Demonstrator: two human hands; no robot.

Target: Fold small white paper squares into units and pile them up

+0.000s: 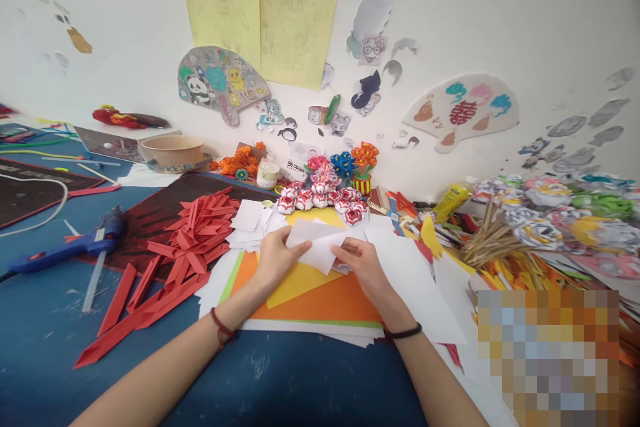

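Observation:
Between my hands is a small sheet of white paper (320, 248), partly folded over on itself. My left hand (278, 255) pinches its left side between thumb and fingers. My right hand (361, 265) grips the right side the same way. Below the hands lies a stack of coloured sheets, with orange paper (310, 303) and yellow paper (293, 283) on top. Small white paper squares (249, 215) sit just left of the hands. Behind the hands stand several red-and-white paper flowers (320, 199).
Folded red paper strips (187, 240) are heaped on the left, beside a blue glue gun (75, 243). White sheets (415, 273) lie to the right, with brown sticks (493, 233) and a yellow bottle (453, 200) beyond. A bowl (173, 150) stands at the back left.

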